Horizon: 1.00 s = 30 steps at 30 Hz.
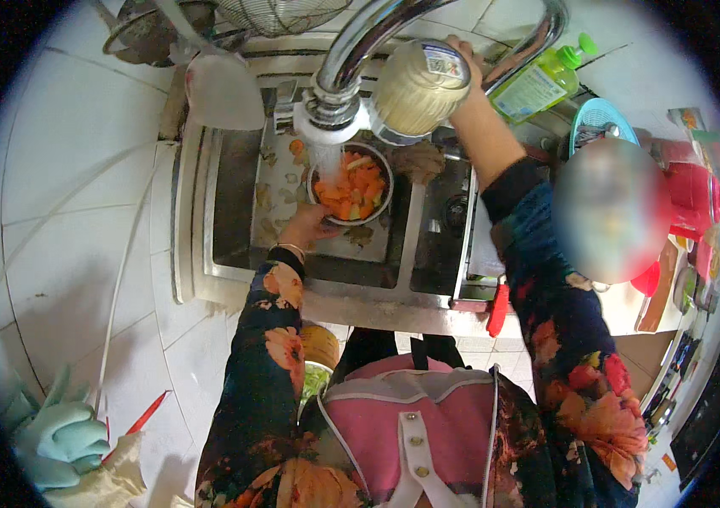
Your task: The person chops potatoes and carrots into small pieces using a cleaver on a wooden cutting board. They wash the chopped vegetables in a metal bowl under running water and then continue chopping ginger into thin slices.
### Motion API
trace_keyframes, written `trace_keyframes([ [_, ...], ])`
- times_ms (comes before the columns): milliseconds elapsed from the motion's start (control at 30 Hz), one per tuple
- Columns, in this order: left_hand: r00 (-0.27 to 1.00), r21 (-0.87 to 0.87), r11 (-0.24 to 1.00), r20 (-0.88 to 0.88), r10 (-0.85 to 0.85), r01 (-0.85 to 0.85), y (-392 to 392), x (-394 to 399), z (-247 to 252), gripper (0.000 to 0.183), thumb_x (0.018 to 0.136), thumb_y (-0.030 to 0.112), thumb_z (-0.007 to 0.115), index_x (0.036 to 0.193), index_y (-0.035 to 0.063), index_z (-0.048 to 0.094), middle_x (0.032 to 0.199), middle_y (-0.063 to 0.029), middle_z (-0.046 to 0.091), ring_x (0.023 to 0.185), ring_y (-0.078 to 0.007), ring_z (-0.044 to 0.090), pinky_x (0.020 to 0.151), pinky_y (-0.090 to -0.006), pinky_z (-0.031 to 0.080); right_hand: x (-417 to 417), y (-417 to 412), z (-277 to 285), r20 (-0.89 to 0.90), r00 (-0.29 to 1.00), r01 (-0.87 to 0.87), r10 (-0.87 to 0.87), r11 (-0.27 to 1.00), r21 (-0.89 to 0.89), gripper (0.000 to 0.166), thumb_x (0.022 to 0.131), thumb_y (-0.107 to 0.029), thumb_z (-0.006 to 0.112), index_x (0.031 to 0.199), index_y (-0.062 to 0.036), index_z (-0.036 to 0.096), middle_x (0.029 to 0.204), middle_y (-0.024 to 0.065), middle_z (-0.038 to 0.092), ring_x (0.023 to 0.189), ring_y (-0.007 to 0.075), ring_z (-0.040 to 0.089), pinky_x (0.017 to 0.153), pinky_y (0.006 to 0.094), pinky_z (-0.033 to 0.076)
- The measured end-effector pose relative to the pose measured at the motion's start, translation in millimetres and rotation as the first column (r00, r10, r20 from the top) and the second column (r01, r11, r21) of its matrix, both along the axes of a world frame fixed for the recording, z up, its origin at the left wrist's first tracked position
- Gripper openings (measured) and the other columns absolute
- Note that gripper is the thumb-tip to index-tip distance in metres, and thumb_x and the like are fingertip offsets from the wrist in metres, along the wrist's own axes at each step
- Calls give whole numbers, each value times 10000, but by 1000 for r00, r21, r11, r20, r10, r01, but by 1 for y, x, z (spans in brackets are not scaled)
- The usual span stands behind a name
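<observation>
My left hand (310, 227) grips the near-left rim of a round metal bowl (387, 202) in the left basin of a steel sink (334, 298). Chopped orange pieces, seemingly carrot, fill the bowl (350, 187). Water pours into it from the chrome faucet (334, 95), which has a round filter (422, 89) on its right side. My right hand (467, 63) reaches up behind the filter, by the faucet's curved pipe; its fingers are mostly hidden, so what it touches cannot be told.
Scraps lie on a metal tray (277, 216) under the bowl. A green dish soap bottle (531, 89) stands behind my right forearm. A ladle (223, 89) and wire strainer (284, 13) hang at the back left. A red-handled tool (498, 308) lies on the sink's right edge.
</observation>
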<state>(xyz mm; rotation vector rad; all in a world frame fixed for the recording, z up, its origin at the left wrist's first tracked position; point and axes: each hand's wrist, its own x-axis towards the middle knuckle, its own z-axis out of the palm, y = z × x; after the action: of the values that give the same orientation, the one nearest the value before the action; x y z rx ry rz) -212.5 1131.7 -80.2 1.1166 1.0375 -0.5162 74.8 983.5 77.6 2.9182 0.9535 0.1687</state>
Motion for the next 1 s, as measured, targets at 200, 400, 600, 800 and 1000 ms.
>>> trace_keyframes([
  [200,930,-41,974,292,225,-223,27,-48,18,326,903,132,552,1199,11,487,1091,-147,605,907,-264,646,757,-339,542,29,11,-5,75,997,7,13,964,-267,360,813,-258,605,1166,-195,640,1254,99,516,1130,339,447,884,619,374],
  [400,747,-16,841,449,490,-541,-8,-111,101,258,907,105,550,1132,-19,522,991,-128,634,917,-238,648,745,-326,538,38,15,-12,50,997,-45,64,947,-318,381,823,-295,597,1190,-194,626,1226,109,549,1163,340,441,896,602,377],
  [600,797,66,889,478,370,-453,-56,-148,101,126,916,117,560,977,15,601,888,-84,642,782,-190,642,698,-310,537,-23,-18,-37,-238,952,-220,192,971,-97,333,825,-243,583,1142,-154,637,1223,142,560,1152,306,516,904,478,450],
  [800,870,60,967,452,196,-249,-82,-108,92,117,932,105,531,938,25,617,838,-71,645,773,-165,643,680,-283,537,-134,-87,-82,-409,904,-153,124,988,-38,316,800,-236,595,1103,-155,634,979,126,609,870,291,639,732,416,544],
  [1000,896,116,990,444,16,-75,-96,-71,99,125,937,97,519,943,17,615,869,-65,639,783,-150,638,665,-274,530,-199,-121,-57,-531,807,-206,259,966,158,510,798,-195,596,1299,-259,526,1093,119,525,1054,314,551,887,478,443],
])
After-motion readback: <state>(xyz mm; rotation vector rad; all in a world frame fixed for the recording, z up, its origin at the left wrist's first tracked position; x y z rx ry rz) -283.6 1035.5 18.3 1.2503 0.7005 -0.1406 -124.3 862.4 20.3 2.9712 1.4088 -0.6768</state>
